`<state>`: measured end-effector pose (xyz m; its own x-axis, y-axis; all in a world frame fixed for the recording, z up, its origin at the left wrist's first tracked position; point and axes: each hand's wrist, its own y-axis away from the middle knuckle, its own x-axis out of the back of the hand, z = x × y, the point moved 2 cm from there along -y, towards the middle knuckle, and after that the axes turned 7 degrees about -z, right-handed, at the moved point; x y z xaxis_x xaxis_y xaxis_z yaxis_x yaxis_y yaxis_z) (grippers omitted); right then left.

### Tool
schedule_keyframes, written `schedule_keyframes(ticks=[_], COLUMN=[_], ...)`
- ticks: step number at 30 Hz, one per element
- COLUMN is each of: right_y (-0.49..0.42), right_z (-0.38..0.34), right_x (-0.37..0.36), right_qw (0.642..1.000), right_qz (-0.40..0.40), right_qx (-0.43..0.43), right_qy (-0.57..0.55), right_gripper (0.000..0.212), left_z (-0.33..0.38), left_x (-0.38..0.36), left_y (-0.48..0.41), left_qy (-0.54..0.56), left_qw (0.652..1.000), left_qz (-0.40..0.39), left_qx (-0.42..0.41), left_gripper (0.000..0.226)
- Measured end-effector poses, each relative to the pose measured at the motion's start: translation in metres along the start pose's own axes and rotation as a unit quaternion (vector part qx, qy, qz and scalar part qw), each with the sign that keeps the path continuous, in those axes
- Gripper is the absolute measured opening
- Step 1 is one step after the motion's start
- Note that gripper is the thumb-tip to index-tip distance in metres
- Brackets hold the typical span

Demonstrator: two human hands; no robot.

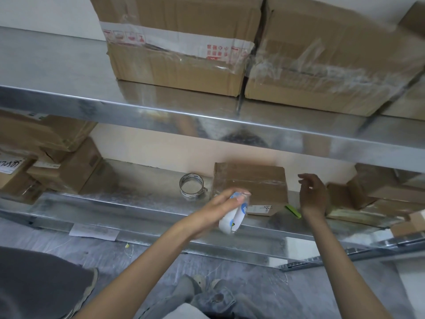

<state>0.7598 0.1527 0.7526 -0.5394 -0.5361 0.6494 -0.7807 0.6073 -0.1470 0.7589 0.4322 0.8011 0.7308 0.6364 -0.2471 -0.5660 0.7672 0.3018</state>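
My left hand [217, 207] grips a white roll of tape [232, 217] with blue marks, held just in front of the lower metal shelf [115, 203]. Behind it a small taped cardboard box [253, 183] sits on that shelf. To the right of the box my right hand [314, 195] hovers with relaxed fingers, holding nothing. A green cutter [293, 211] lies on the shelf between the box and my right hand. A clear tape roll [192, 186] stands to the left of the box.
Two large taped cartons [184, 42] [322, 61] fill the upper shelf [207, 120]. More cardboard boxes are stacked at the lower shelf's left [57, 166] and right [379, 194]. A paper label [94, 231] hangs on the shelf's front edge. My legs and shoes are below.
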Motion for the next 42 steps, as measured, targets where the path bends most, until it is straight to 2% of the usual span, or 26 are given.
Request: schedule_keyframes(ticks=[2, 5, 7, 9, 11, 15, 18, 20, 24, 25, 26, 28, 31, 33, 35, 38, 42], right_y=[-0.001, 0.009, 0.026, 0.042, 0.052, 0.054, 0.055, 0.056, 0.063, 0.066, 0.069, 0.072, 0.077, 0.078, 0.08, 0.083, 0.086], right_z=[-0.033, -0.085, -0.119, -0.144, -0.159, -0.168, -0.168, -0.166, -0.168, -0.168, -0.168, -0.167, -0.164, -0.163, -0.162, -0.162, -0.159], right_x=[0.012, 0.018, 0.012, 0.0, -0.008, -0.006, -0.005, -0.006, -0.006, -0.007, -0.008, -0.008, -0.011, -0.012, -0.012, -0.014, -0.018], right_qw=[0.999, 0.993, 0.978, 0.959, 0.947, 0.942, 0.944, 0.946, 0.938, 0.935, 0.936, 0.939, 0.941, 0.952, 0.961, 0.964, 0.968], right_qz=[-0.008, -0.033, -0.115, -0.206, -0.243, -0.221, -0.214, -0.213, -0.124, -0.105, -0.089, -0.062, -0.072, -0.085, -0.101, -0.108, -0.097], right_qx=[0.002, 0.035, 0.082, 0.125, 0.144, 0.131, 0.136, 0.144, 0.321, 0.337, 0.34, 0.335, 0.326, 0.282, 0.231, 0.17, 0.156], right_qy=[-0.046, -0.107, -0.152, -0.147, -0.15, -0.214, -0.213, -0.2, -0.05, -0.032, -0.029, -0.038, -0.055, -0.079, -0.115, -0.172, -0.171], right_gripper=[0.027, 0.025, 0.02, 0.016, 0.013, 0.009, 0.011, 0.011, 0.011, 0.008, 0.004, 0.012, 0.012, 0.005, 0.015, 0.017, 0.016], left_z=[0.014, 0.033, 0.038, 0.039, 0.039, 0.039, 0.034, 0.031, 0.031, 0.032, 0.033, 0.035, 0.032, 0.027, 0.02, 0.015, 0.012], left_x=[0.004, 0.011, 0.015, 0.017, 0.015, 0.013, 0.014, 0.013, 0.015, 0.015, 0.014, 0.012, 0.014, 0.017, 0.019, 0.02, 0.019], left_y=[-0.004, -0.012, -0.018, -0.023, -0.024, -0.023, -0.021, -0.022, -0.022, -0.022, -0.021, -0.019, -0.019, -0.022, -0.025, -0.029, -0.029], left_qy=[-0.018, -0.114, -0.169, -0.192, -0.201, -0.214, -0.212, -0.227, -0.237, -0.246, -0.261, -0.277, -0.284, -0.33, -0.353, -0.371, -0.374], left_qw=[0.999, 0.987, 0.976, 0.968, 0.963, 0.955, 0.955, 0.95, 0.937, 0.93, 0.922, 0.905, 0.883, 0.861, 0.844, 0.831, 0.829], left_qz=[0.014, 0.065, 0.09, 0.092, 0.077, 0.089, 0.099, 0.104, 0.151, 0.164, 0.179, 0.219, 0.276, 0.306, 0.333, 0.352, 0.354], left_qx=[-0.041, -0.092, -0.106, -0.131, -0.163, -0.185, -0.184, -0.187, -0.209, -0.217, -0.224, -0.236, -0.253, -0.238, -0.229, -0.22, -0.218], left_gripper=[0.042, 0.032, 0.022, 0.022, 0.026, 0.03, 0.024, 0.028, 0.036, 0.036, 0.037, 0.033, 0.033, 0.04, 0.042, 0.045, 0.048])
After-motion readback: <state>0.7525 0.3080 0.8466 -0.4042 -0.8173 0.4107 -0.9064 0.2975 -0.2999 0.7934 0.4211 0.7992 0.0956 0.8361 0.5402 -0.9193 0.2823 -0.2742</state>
